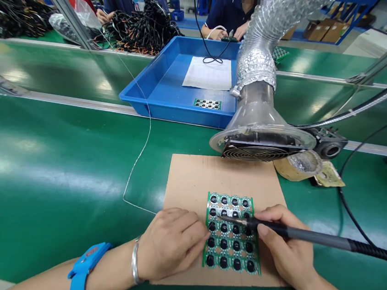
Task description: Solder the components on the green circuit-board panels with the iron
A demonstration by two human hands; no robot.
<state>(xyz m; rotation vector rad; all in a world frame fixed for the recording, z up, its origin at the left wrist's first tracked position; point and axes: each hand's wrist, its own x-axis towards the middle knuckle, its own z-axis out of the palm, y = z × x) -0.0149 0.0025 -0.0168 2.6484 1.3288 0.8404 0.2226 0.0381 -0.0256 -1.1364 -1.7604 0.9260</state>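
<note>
A panel of circuit boards (228,252) with rows of black round parts lies on a brown cardboard sheet (190,177). My right hand (288,247) grips a soldering iron (315,237), its tip over the panel's upper left part. At the panel's left edge, my left hand (176,240) is closed on thin solder wire (140,153), which trails back across the bench. The wire's working end is too fine to make out. A blue wrist strap (89,263) and a silver bangle (135,259) circle my left forearm and wrist.
A fume extractor hood (268,120) hangs just beyond the cardboard. Behind it sits a blue tray (151,90) holding paper (210,73) and a small board panel (207,104). A round container (298,165) stands at right. Two people work across the bench near black cable bundles (147,27).
</note>
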